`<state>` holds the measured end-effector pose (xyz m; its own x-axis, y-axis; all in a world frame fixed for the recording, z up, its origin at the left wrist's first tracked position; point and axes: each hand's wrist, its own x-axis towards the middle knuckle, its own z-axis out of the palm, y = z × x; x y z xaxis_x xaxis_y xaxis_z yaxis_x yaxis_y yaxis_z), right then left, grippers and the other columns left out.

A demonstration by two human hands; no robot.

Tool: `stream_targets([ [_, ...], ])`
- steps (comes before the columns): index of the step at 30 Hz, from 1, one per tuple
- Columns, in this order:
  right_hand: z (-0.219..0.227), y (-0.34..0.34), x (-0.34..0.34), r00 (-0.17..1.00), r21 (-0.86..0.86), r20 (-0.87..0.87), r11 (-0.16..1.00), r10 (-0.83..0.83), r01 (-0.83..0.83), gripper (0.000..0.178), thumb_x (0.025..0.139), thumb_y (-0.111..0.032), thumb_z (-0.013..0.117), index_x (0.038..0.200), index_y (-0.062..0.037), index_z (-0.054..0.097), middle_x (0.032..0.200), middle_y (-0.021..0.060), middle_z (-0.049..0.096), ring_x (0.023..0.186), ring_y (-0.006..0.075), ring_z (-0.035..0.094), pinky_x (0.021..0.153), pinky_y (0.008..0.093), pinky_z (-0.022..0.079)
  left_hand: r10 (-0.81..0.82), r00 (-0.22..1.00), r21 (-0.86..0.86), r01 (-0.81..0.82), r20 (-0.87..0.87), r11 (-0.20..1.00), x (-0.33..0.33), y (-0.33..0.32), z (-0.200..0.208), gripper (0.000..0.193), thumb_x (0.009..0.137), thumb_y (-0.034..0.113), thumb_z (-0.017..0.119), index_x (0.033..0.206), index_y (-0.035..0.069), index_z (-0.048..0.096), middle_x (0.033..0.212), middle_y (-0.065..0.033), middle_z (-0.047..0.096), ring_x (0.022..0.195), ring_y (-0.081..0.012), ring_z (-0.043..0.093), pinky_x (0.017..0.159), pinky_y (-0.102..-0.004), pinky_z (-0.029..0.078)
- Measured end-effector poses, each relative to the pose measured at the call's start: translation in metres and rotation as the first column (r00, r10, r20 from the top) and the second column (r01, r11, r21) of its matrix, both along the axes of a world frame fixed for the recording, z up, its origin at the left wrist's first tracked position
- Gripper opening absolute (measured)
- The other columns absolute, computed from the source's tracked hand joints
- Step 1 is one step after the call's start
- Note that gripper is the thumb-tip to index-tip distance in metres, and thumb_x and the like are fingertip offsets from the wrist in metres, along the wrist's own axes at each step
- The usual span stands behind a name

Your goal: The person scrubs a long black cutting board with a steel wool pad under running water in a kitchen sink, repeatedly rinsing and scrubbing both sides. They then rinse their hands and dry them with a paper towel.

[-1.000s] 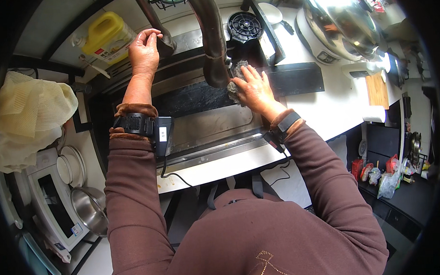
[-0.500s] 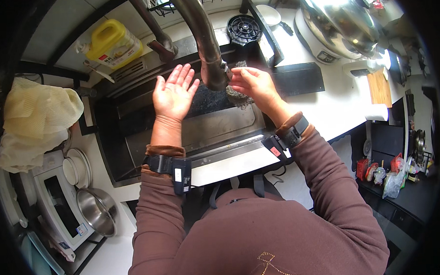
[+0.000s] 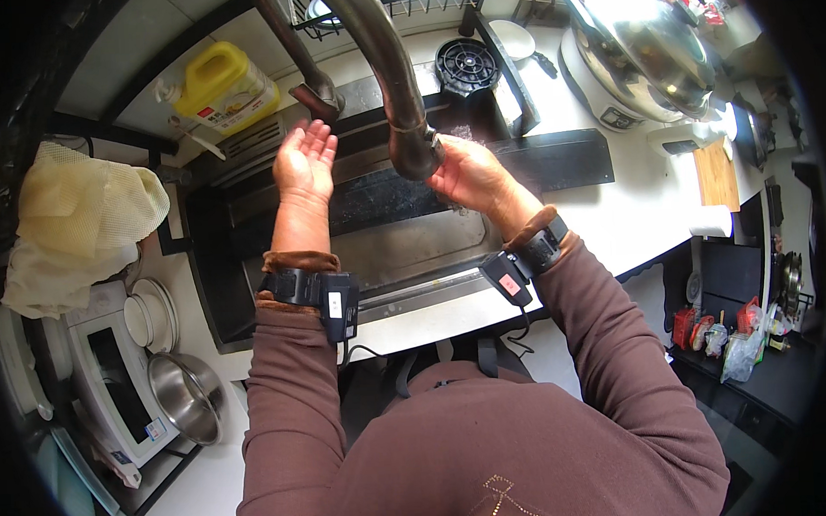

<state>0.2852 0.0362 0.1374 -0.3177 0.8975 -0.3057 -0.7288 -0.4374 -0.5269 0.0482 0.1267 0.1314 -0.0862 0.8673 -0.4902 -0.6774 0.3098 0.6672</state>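
Observation:
Over the dark sink [image 3: 412,244], my left hand [image 3: 303,171] is held palm up, fingers stretched out and holding nothing. Its fingertips are close to the base of the curved metal faucet [image 3: 390,68], just below the lever [image 3: 319,101]. My right hand [image 3: 476,178] is beside the faucet's downturned spout end [image 3: 416,153]. That spout hides most of its fingers, so I cannot see whether they touch it or hold anything. A pale grey patch shows beyond the right hand, too blurred to name. Each wrist wears a strap with a black box.
A yellow pump jug [image 3: 228,87] stands behind the sink. Black round drain part [image 3: 466,65] lies at its back edge. A pot with a shiny lid [image 3: 638,59] occupies the right counter. To the left are draped cloths [image 3: 88,197], stacked plates [image 3: 151,313] and a steel bowl [image 3: 183,398].
My left hand has moved left, away from the spout and toward the lever's base. My right hand has turned and moved lower, its fingers now behind the spout end. The view has shifted slightly.

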Motion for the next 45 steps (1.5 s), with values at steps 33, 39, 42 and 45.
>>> stream_targets([
  [33, -0.006, 0.011, -0.028, 0.949, -0.149, -0.313, 0.989, -0.047, 0.000, 0.034, 0.104, -0.022, 0.039, 0.123, 0.0023, 0.052, 0.114, 0.0200, 0.060, 0.103, 0.0275, 0.063, 0.088, 0.0377, 0.057, -0.034, 0.692, 0.222, 0.276, -0.721, 0.935, -0.013, 0.028, 0.018, 0.012, 0.094, 0.007, 0.060, 0.094, 0.001, 0.070, 0.090, -0.0061, 0.069, 0.080, -0.0098, 0.063, 0.067, -0.0219, 0.054],
  [39, 0.001, 0.006, -0.035, 0.955, -0.249, -0.236, 0.961, -0.178, 0.118, 0.024, 0.103, -0.023, 0.042, 0.109, -0.0077, 0.059, 0.093, 0.0064, 0.065, 0.078, 0.0142, 0.064, 0.067, 0.0301, 0.056, 0.367, 0.764, 0.461, -0.104, -0.530, 0.881, 0.028, -0.035, 0.003, 0.040, 0.096, 0.018, 0.058, 0.130, -0.004, 0.051, 0.125, -0.0126, 0.053, 0.115, -0.0217, 0.052, 0.100, -0.0334, 0.041],
  [42, 0.004, -0.005, -0.046, 0.979, -0.493, 0.048, 0.847, -0.200, 0.198, 0.017, 0.096, -0.014, 0.049, 0.079, -0.0147, 0.049, 0.058, -0.0061, 0.038, 0.042, 0.0055, 0.031, 0.036, 0.0216, 0.023, -0.138, 0.985, -0.060, 0.133, -0.107, 0.989, 0.065, -0.073, -0.029, 0.030, 0.099, 0.038, 0.049, 0.104, 0.010, 0.060, 0.095, -0.0004, 0.064, 0.076, -0.0114, 0.058, 0.062, -0.0238, 0.047],
  [45, 0.002, -0.014, -0.053, 0.992, -0.446, 0.088, 0.887, -0.093, 0.123, 0.005, 0.091, -0.007, 0.051, 0.090, -0.0079, 0.056, 0.063, -0.0035, 0.047, 0.048, 0.0060, 0.041, 0.039, 0.0184, 0.027, -0.582, 0.583, 0.210, 0.580, 0.567, 0.787, 0.083, -0.080, -0.052, 0.044, 0.097, 0.038, 0.038, 0.105, 0.001, 0.059, 0.097, -0.0164, 0.065, 0.082, -0.0267, 0.063, 0.074, -0.0384, 0.054],
])
